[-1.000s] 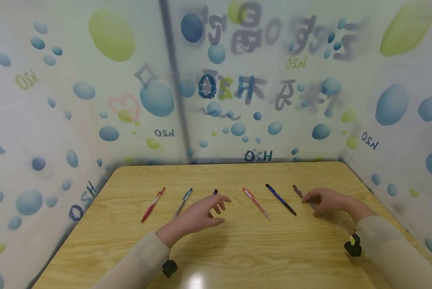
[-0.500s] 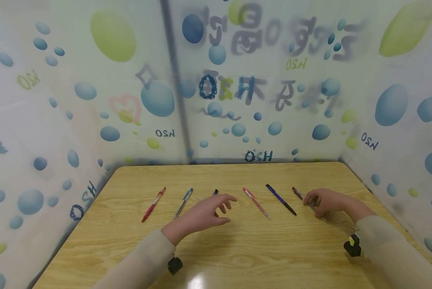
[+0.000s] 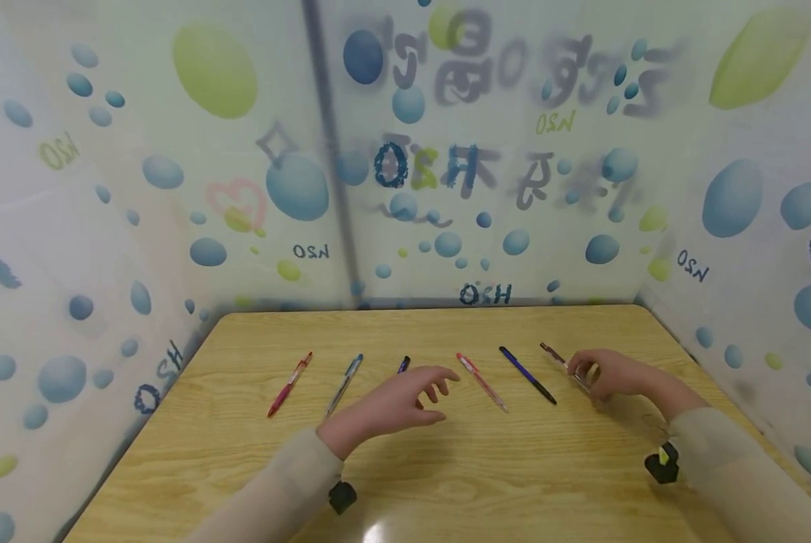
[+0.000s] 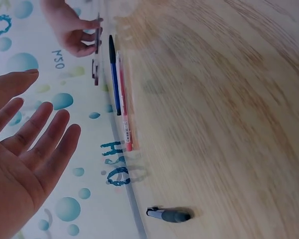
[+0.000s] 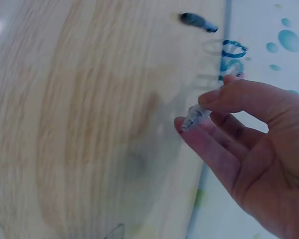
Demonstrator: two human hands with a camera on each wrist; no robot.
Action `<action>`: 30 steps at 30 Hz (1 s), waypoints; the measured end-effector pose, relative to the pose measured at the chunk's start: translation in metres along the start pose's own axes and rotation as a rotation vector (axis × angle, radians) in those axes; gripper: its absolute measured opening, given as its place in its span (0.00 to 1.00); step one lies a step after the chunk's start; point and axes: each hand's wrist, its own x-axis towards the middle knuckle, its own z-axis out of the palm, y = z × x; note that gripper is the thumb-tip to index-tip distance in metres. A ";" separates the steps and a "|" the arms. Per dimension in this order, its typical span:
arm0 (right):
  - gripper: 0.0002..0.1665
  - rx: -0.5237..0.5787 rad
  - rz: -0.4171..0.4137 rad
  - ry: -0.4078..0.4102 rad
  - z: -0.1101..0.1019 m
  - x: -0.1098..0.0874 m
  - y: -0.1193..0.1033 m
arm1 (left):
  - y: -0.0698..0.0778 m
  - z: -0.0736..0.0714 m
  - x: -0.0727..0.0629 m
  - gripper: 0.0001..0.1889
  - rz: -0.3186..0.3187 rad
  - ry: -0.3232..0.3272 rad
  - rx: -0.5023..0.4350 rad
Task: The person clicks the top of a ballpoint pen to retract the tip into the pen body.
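Between thumb and fingers, my right hand (image 3: 609, 373) pinches a slim pen with a dark brownish end (image 3: 555, 353) and a clear barrel. In the right wrist view the clear end of this pen (image 5: 195, 117) sticks out from the fingertips, above the table. My left hand (image 3: 395, 401) hovers over the middle of the table with its fingers loosely spread, holding nothing. Behind it, a dark blue pen (image 3: 404, 365) is mostly hidden; the left wrist view shows this pen's dark grip (image 4: 174, 215). Nearest to my right hand lies a blue pen with black ends (image 3: 529, 376).
A pink-red pen (image 3: 482, 381) lies right of my left hand. Farther left are a light-blue-topped pen (image 3: 346, 381) and a red pen (image 3: 289, 385). The wooden table (image 3: 500, 483) is enclosed by patterned white curtains (image 3: 514, 188) at the back and sides.
My right hand has closed its fingers on the brown-ended pen and raised it a little; its far end has shifted left and up. My left hand has drifted slightly right.
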 end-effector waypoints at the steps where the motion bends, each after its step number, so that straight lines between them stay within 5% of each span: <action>1: 0.26 0.007 -0.019 0.005 0.000 0.000 -0.002 | 0.000 0.000 0.000 0.28 0.005 0.001 0.000; 12: 0.26 0.020 -0.119 0.030 0.005 -0.003 -0.026 | 0.005 0.000 0.005 0.30 0.018 0.017 -0.010; 21: 0.21 -0.014 -0.281 0.062 0.017 -0.003 -0.052 | 0.011 -0.005 0.008 0.31 0.040 0.074 -0.041; 30: 0.22 0.005 -0.322 0.102 0.037 0.001 -0.081 | 0.019 -0.012 0.013 0.30 0.036 0.149 -0.108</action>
